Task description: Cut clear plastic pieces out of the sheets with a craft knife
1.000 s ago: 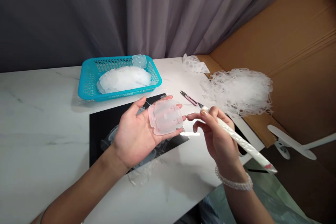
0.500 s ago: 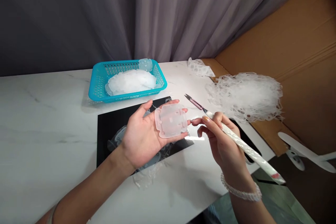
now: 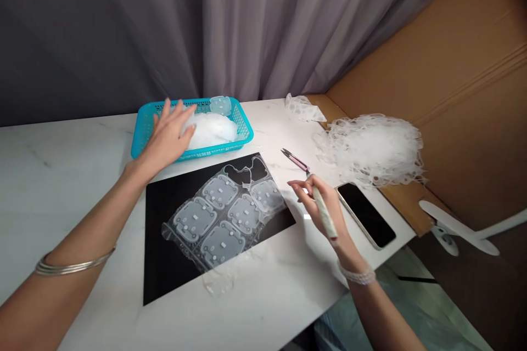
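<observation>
Hands sit well apart: left hand (image 3: 171,131) reaches flat over the near left corner of the blue basket (image 3: 142,120), fingers spread and loose on the heap of cut pieces (image 3: 214,126) inside, gripping nothing that shows; right hand (image 3: 319,203) is closed on a white craft knife (image 3: 323,211), held like a pen, tip pointing away toward the small snips (image 3: 295,160) lying just beyond. Step in hand reads as dropping a cut-out piece into the basket, so a good drop would mean letting go low over the heap so it does not slide off, with the knife tip kept up and away from the sheet. Sheet (image 3: 224,214) lies flat on the black mat (image 3: 164,274) between the hands, clear frosted plastic, moulded into rounded-square cells with small studs; about five cells whole, far corner already cut out leaving a ragged hole with the mat showing through. Thin offcut scraps (image 3: 220,279) trail off the mat's near edge onto the worktop (image 3: 61,186). Fluffy scrap pile (image 3: 373,148) sits right of the snips, phone (image 3: 364,214) just right of the knife hand, face up, screen dark. One loose piece (image 3: 220,104) is propped on the basket's far rim.
</observation>
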Demonstrator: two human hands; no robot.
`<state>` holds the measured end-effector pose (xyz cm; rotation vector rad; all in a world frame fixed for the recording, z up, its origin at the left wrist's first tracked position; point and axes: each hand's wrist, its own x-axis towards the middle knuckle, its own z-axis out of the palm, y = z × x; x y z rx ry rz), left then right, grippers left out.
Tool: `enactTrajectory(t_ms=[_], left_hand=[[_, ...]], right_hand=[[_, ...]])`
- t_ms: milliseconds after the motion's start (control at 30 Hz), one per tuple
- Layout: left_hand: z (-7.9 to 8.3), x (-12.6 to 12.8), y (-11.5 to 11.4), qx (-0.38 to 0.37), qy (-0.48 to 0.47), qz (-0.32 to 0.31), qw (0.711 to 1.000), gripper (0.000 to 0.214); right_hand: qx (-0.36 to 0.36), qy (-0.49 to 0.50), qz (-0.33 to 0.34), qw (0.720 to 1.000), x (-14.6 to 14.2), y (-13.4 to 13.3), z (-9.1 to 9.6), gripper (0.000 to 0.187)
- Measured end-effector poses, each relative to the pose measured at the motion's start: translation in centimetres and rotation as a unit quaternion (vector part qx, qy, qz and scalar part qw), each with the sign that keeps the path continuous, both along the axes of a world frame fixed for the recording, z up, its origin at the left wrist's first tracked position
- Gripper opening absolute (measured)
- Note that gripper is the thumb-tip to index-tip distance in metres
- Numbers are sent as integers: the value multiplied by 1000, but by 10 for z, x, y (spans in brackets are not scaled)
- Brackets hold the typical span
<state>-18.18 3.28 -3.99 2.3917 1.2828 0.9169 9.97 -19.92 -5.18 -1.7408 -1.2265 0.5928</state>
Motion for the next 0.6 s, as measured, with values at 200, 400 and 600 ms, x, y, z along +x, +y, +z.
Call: enactTrajectory(t_ms=[200, 400, 600], left_hand=[[-17, 0, -36, 71, 125, -25, 989, 54], [-29, 15, -109, 128, 159, -164, 965, 40], [-62, 14, -151, 73, 259, -183, 946, 48]], right_hand=[[-85, -179, 37, 979, -2, 6, -32, 23], [-104, -282, 49, 953, -21, 5, -36, 18], [-42, -315, 70, 946, 8, 20, -36, 20]])
